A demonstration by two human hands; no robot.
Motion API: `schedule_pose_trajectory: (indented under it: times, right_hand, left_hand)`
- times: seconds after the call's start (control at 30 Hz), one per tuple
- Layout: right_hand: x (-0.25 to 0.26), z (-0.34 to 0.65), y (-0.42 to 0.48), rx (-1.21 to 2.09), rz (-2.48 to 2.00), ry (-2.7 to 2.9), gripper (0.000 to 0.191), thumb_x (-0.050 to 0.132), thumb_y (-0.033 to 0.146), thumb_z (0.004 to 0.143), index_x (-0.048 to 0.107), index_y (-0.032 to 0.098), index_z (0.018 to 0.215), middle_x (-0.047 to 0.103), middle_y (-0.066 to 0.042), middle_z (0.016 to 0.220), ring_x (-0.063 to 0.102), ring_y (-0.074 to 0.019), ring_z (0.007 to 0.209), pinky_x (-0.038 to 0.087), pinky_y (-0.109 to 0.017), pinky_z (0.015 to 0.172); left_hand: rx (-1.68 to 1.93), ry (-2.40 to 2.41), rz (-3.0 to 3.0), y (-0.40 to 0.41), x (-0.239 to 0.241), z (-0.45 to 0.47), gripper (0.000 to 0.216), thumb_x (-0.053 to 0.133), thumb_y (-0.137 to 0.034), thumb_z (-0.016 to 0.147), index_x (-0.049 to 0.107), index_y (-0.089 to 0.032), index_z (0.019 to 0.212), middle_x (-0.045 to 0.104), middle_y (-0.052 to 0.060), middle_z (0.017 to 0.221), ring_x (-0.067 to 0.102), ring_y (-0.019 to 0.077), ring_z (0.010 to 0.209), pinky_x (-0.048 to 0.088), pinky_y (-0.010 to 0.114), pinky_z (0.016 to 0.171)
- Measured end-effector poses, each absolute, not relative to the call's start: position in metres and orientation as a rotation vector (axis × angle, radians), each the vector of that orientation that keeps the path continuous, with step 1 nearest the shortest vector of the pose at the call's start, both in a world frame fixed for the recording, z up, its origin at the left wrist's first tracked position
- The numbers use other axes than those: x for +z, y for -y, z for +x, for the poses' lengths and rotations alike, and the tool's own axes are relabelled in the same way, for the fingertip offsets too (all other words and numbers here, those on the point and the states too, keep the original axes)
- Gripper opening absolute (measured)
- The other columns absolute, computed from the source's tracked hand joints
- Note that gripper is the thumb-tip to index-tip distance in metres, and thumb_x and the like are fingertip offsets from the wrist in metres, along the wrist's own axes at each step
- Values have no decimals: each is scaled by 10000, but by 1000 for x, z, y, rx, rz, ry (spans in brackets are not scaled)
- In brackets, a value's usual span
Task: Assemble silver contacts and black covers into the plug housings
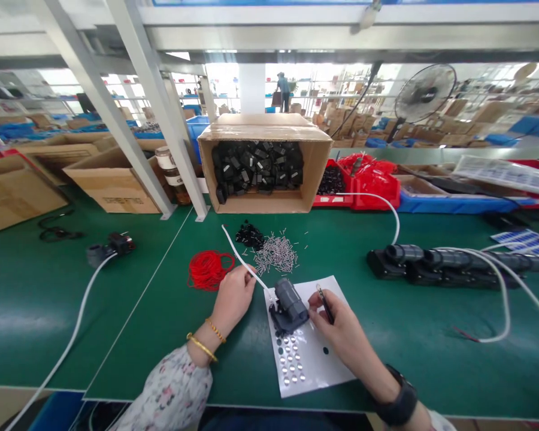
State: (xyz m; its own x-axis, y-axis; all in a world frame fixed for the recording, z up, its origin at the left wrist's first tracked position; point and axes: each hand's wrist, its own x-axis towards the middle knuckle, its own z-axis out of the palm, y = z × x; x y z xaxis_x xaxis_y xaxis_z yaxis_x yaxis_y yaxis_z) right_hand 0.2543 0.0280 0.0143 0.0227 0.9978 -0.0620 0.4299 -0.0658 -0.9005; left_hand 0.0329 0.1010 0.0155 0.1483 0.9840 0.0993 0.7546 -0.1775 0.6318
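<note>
A grey cylindrical device with a black base lies on a white sheet with rows of round silver stickers. A white cable runs up and left from it. My left hand is closed at the edge of a pile of small silver screws, its fingertips by the cable; what they pinch is hidden. In my right hand is a slim black pen-like tool, held beside the device with the fingers close to its right side. A bundle of red cord lies left of the screws.
Behind the screws are small black parts and a cardboard box of black parts. More grey devices with white cables stand in a row at right. Another device lies left. Red bins and metal posts border the back.
</note>
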Motion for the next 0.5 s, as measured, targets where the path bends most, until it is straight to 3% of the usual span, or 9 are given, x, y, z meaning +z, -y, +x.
schedule_pose_trajectory:
  times: [0.23,0.5]
  right_hand:
    - [11,259,-25,865,-1616,1761,58,451,187,736,504,210,727,432,39,567,430,-150,529,319,-252,513]
    - [15,258,-15,704,-1498,1883,285,426,-17,596,523,207,743,597,-20,785,569,-174,745,417,-253,661]
  left_hand:
    - [559,-1491,2219,-132,11,37,165,505,-65,798,570,-212,761,560,-6,786,547,150,730,393,248,671]
    - [600,-1241,2238,-145,5,36,175,466,-134,782,465,-216,628,507,-4,682,491,189,669,370,309,678]
